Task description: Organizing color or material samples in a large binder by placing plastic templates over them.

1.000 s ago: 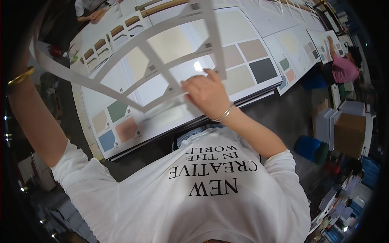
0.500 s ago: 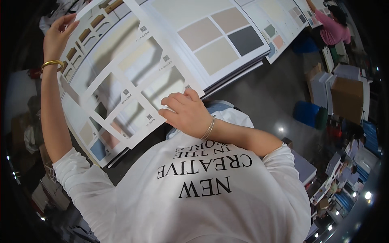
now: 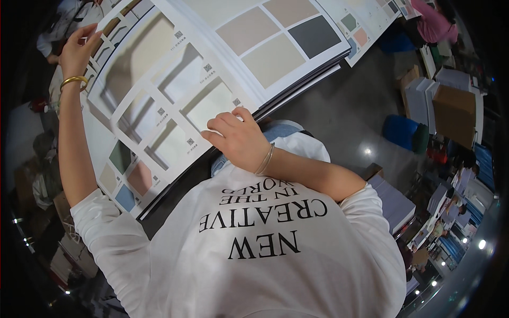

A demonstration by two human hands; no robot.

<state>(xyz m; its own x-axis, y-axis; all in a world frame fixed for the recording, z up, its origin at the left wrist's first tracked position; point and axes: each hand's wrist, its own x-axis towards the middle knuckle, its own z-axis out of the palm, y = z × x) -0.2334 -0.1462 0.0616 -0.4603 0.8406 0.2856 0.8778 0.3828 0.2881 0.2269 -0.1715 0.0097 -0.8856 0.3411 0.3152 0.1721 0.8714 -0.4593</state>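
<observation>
a white sheet (image 3: 172, 109), cut through with window-like openings, lies over the left part of a large open book (image 3: 286, 82), casting shadows through its openings. its printed face is up, with small square codes beside the windows. its straight right side slants from the top of the view down to the right hand (image 3: 238, 139), and from there its near edge turns down and left; the far end is out of view, so its long axis cannot be told. the left hand (image 3: 78, 52), above a gold bangle (image 3: 74, 81), has thumb and forefinger nearly together at the sheet's upper left edge. the right hand's fingers are curled close together on the near right corner; whether they pinch it cannot be told. left of the sheet show green, pink and blue swatches (image 3: 125, 197); right of it, a dark grey square (image 3: 315, 38).
</observation>
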